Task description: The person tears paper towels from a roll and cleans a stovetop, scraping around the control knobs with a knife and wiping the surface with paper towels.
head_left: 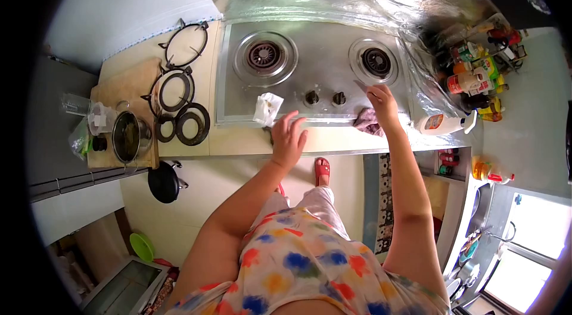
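A steel two-burner gas cooktop lies in front of me, its left burner and right burner bare of their grates. My right hand is closed around a thin, flat grey blade-like tool, held low over the cooktop just below the right burner. Under that hand a crumpled purplish cloth rests at the front edge. My left hand, empty with fingers apart, hovers at the counter's front edge. Close to its fingertips is a crumpled white tissue. Two black knobs sit between the hands.
Black pot grates and burner rings lie on the left counter, beside a wooden board with a glass-lidded pot. A white spray bottle lies right of the cooktop, before several sauce bottles. A black pan hangs below.
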A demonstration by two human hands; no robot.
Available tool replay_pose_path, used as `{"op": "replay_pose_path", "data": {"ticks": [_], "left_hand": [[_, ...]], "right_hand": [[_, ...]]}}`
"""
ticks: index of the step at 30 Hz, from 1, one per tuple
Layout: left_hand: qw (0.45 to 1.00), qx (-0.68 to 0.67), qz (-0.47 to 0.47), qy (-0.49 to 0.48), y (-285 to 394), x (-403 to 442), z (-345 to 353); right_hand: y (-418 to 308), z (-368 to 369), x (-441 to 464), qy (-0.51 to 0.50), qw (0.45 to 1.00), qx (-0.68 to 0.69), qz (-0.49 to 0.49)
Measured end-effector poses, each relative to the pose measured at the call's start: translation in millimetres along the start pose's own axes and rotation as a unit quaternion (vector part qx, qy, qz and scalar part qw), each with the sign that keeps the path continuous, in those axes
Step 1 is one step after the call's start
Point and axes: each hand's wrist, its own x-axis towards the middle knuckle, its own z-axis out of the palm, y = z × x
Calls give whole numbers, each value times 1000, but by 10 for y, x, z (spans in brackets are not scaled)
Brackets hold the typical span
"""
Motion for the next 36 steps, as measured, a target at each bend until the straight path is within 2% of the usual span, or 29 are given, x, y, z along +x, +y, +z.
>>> {"op": "replay_pose_path", "data": {"ticks": [3,4,7,8,15,24,36], "left_hand": [[999,37,-7,-30,221,35,341],[998,44,-17,-30,279,59,459],[996,69,-42,-27,407,102,813],[995,81,-47,-22,440,105,924],[983,162,-91,4,572,98,1404],[965,251,-75,30,516,153,1543],[965,248,-85,0,516,139,1534]], "right_hand": [[-26,10,367,-50,985,-107,-122],[-60,-8,475,-122,982,-121,-80],[257,87,736,-171,954,-171,-179],[333,122,779,-218,948,-189,-136],[703,229,876,-292,860,-318,-273],[884,448,824,-260,885,-240,-304],[989,485,781,-223,900,-160,-338]]}}
